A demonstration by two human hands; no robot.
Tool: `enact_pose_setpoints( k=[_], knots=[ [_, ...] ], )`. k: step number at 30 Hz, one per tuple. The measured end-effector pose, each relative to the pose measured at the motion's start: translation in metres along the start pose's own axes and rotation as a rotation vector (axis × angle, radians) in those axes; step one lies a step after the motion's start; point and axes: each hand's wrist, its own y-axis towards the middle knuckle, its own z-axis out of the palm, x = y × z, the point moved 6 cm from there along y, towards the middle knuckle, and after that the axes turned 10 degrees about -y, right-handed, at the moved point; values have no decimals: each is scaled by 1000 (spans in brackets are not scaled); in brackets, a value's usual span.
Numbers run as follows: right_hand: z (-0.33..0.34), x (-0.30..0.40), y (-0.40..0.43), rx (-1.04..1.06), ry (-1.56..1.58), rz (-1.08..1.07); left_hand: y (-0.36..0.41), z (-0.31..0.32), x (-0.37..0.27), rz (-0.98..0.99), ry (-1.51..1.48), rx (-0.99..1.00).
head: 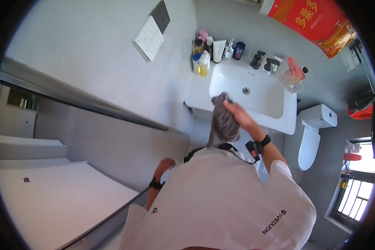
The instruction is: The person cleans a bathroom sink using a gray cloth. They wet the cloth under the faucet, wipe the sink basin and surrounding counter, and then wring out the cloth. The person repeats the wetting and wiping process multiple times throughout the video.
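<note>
My right hand point(241, 116) grips a grey-brown cloth point(223, 122) in front of my body. The cloth hangs in folds from the near rim of the white washbasin point(291, 106) down towards my waist. Its top end overlaps the basin's near left edge in view; whether it touches the rim I cannot tell. Low at my side, my left hand point(166, 164) is away from the basin, with loosely bent fingers and no object seen in it. Black straps with small devices circle both wrists, and a cable runs from the right one.
Bottles and tubes point(203, 64) crowd the basin's back left corner. Dark taps point(264, 62) and pink packages point(290, 72) stand at the back right. A toilet point(309, 147) is to the right. At left, a grey wall edge point(112, 117) borders a doorway, with a white door panel point(50, 200).
</note>
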Motion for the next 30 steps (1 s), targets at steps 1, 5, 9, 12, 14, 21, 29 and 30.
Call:
enact_pose_setpoints(
  k=[1, 5, 9, 12, 14, 21, 29, 30],
  knots=[
    [-10, 11, -6, 43, 45, 33, 14, 7, -25, 22, -136, 43],
    [-40, 51, -35, 132, 201, -79, 71, 50, -173, 30, -230, -38],
    [-73, 62, -50, -6, 406, -132, 138, 131, -317, 275, -583, 185],
    [-104, 43, -40, 126, 98, -106, 200, 179, -329, 211, -929, 490],
    [-125, 42, -48, 93, 8, -120, 216, 210, -327, 62, -1072, 682],
    [-191, 18, -83, 6, -207, -110, 253, 259, -335, -122, -446, 419],
    [-204, 23, -87, -188, -550, -381, 274, 306, -344, -122, -577, 557],
    [-205, 23, -86, -199, -545, -375, 274, 306, -342, -130, -573, 566]
  ],
)
